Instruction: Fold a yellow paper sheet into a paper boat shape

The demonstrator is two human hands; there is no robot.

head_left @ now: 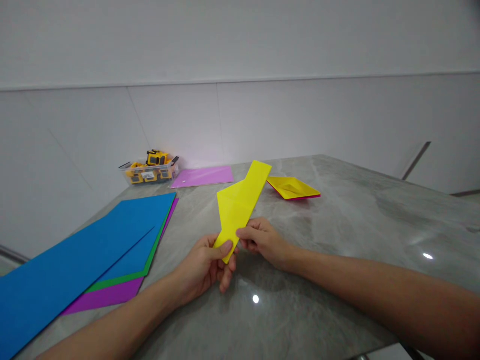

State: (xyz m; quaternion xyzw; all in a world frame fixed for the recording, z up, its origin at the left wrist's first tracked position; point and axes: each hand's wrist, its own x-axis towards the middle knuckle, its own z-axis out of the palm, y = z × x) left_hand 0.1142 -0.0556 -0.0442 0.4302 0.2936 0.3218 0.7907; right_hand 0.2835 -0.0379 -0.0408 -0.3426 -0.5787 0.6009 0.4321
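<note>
Both hands hold a folded yellow paper (240, 202) above the grey marble table (337, 225). My left hand (204, 267) pinches its lower tip between thumb and fingers. My right hand (262, 239) grips the paper's lower right edge, fingers curled. The paper's long flap points up and away from me. Behind it on the table lies a folded yellow paper shape (292, 187) with a red underside.
A stack of blue, green and purple sheets (93, 250) lies at the left. A pink sheet (204, 176) and a clear box of yellow toy vehicles (150, 170) sit near the white wall. The table's right edge falls off at the far right.
</note>
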